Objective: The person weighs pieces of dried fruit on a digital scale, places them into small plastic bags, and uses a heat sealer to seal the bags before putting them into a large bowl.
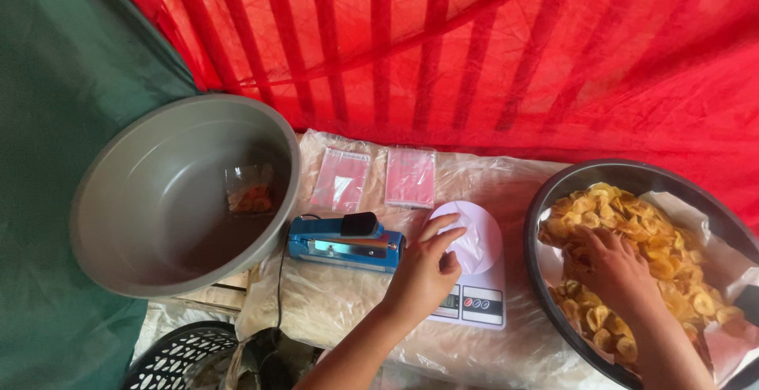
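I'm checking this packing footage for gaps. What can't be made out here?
Head view only:
- Scale: display covered by the left hand, readout hidden.
- Right hand: fingertips buried in the chips; its grip unclear.
- Dark bowl: cut off by right and bottom edges.
- Small bag in the grey basin: contents too small to identify.

two clear pouches [371,176], bagged chips [249,191], scale display [449,301]

I see grey basin [158,200], blue sealer [344,244], white scale [474,271], yellow chips [632,224], red striped cloth [474,42], green sheet [55,81].
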